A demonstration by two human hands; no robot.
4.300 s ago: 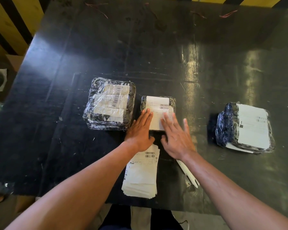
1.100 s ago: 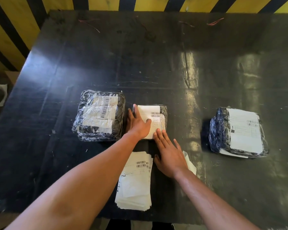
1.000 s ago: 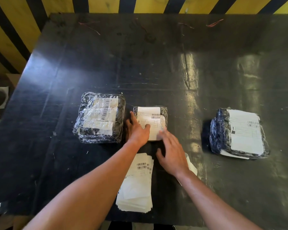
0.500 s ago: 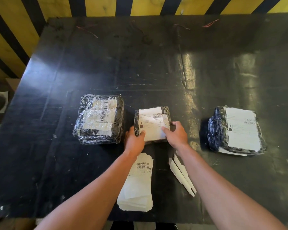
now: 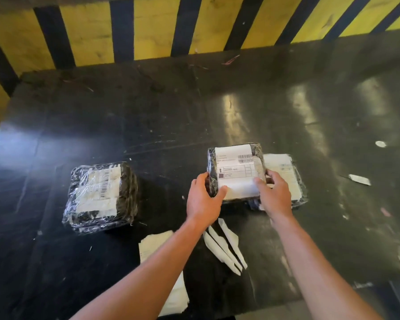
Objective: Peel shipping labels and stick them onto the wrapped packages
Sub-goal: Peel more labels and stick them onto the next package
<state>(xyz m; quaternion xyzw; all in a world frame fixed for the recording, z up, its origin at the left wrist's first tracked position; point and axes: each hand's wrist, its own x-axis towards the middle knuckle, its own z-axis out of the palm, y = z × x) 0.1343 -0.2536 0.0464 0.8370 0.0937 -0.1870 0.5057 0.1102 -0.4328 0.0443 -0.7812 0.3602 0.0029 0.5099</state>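
A small black plastic-wrapped package (image 5: 234,172) with a white shipping label on top is held between both hands. My left hand (image 5: 203,200) grips its left near corner, and my right hand (image 5: 274,195) grips its right near edge. The package is over the left part of a larger labelled package (image 5: 286,174), which lies on the black table (image 5: 171,121). Another wrapped package (image 5: 101,195) with several barcode labels under the film lies to the left. A stack of white label sheets (image 5: 153,244) lies near the table's front edge, partly under my left forearm.
Several white peeled backing strips (image 5: 224,245) lie between my forearms. Small paper scraps (image 5: 359,179) dot the right side of the table. A yellow and black striped wall (image 5: 148,28) rises behind the far edge.
Both hands have gripped the small labelled package and carried it right, over the large package on the right. The camera has tilted up and turned right.
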